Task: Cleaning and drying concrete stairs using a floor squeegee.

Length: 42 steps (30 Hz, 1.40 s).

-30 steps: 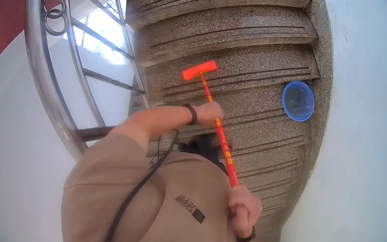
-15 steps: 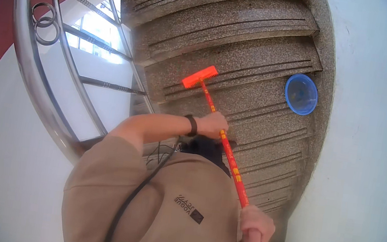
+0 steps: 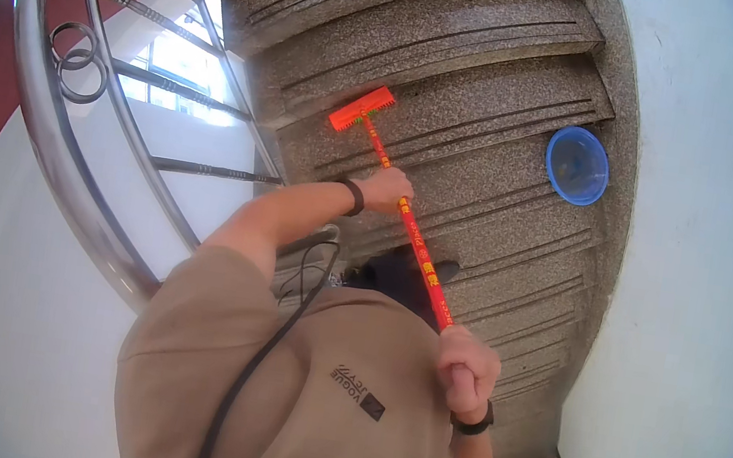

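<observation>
A long-handled scrub brush [image 3: 423,261] with a red shaft slants across the stairs in front of me. Its orange head [image 3: 358,106], edged with short bristles, rests on a speckled stone step, close to the riser of the step beyond. My left hand [image 3: 384,189] is wrapped round the upper shaft, fairly near the head. Near my chest, my right hand [image 3: 469,368] grips the shaft's other end, thumb over the top. The fingers of both hands are closed on it.
A blue plastic bucket [image 3: 577,166] stands on a step to the right, beside the white wall [image 3: 700,279]. Along the left curves a steel railing [image 3: 53,106] with ring ornaments. A dark cable [image 3: 256,364] hangs over my shirt. My dark shoe shows below the shaft.
Both hands have moved away from my body and slightly left, pushing the brush head farther forward and left over the step. The bucket appears slightly shifted with the view.
</observation>
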### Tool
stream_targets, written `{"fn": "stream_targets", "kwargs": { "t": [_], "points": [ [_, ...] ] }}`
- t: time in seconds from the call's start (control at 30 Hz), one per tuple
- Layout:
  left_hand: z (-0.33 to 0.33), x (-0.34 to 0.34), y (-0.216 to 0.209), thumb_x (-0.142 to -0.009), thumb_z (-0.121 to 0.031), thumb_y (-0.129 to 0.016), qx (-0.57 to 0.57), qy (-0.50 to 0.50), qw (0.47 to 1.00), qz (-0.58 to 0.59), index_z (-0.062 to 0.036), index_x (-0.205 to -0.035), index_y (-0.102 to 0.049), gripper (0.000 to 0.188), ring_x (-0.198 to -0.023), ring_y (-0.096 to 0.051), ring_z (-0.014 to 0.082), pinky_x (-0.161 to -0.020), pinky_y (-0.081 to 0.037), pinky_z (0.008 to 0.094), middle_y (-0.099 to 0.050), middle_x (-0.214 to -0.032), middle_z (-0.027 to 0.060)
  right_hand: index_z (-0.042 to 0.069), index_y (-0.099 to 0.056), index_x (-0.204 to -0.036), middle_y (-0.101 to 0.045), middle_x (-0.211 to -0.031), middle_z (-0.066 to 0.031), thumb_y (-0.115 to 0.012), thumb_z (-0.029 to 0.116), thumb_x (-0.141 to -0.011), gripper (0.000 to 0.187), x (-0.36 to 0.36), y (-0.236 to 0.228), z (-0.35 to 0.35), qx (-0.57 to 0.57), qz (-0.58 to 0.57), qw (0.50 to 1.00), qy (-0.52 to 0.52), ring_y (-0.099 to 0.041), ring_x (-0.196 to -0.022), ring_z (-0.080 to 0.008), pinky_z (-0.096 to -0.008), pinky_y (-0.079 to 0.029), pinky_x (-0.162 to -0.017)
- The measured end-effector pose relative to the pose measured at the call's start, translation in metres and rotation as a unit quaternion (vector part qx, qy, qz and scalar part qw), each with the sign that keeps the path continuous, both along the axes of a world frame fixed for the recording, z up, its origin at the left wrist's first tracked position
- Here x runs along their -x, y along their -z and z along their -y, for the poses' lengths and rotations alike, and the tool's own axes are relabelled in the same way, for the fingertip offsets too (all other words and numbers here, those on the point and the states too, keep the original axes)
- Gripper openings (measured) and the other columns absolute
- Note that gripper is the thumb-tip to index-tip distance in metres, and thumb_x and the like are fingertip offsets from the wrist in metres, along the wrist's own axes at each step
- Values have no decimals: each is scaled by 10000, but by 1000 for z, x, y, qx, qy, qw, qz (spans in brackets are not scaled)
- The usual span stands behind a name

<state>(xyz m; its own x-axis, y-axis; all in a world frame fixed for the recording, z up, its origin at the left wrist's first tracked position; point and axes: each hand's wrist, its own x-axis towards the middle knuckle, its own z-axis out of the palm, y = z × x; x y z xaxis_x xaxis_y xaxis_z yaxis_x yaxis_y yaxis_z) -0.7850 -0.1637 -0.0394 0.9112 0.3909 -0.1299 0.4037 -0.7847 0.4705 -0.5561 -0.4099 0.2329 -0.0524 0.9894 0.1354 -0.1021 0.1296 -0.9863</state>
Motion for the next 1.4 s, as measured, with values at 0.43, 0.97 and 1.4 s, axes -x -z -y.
{"fn": "stream_targets", "kwargs": {
  "t": [0.43, 0.97, 1.4],
  "points": [
    [67, -7, -7, -726, -234, -681, 48, -48, 994, 89, -146, -664, -665, 109, -724, -667, 347, -656, -504, 483, -672, -702, 109, -1, -559, -648, -522, -589, -92, -499, 24, -759, 128, -11, -42, 27, 40, -39, 998, 23, -495, -535, -258, -387, -421, -597],
    [97, -40, -22, -721, -249, -688, 88, -28, 994, 56, -98, -687, -707, 156, -713, -689, 399, -638, -543, 508, -675, -698, 166, 9, -554, -605, -518, -533, -81, -505, 45, -739, 147, -38, -73, 34, 43, -81, 994, 50, -440, -449, -257, -389, -397, -527],
    [48, 35, -3, -763, -246, -708, 72, -64, 995, 33, -105, -635, -581, 228, -716, -627, 368, -660, -465, 502, -619, -678, 122, 15, -526, -611, -476, -540, -60, -477, 25, -692, 95, 2, -13, 7, 63, -63, 996, 21, -428, -497, -230, -378, -396, -582]
  ]
}}
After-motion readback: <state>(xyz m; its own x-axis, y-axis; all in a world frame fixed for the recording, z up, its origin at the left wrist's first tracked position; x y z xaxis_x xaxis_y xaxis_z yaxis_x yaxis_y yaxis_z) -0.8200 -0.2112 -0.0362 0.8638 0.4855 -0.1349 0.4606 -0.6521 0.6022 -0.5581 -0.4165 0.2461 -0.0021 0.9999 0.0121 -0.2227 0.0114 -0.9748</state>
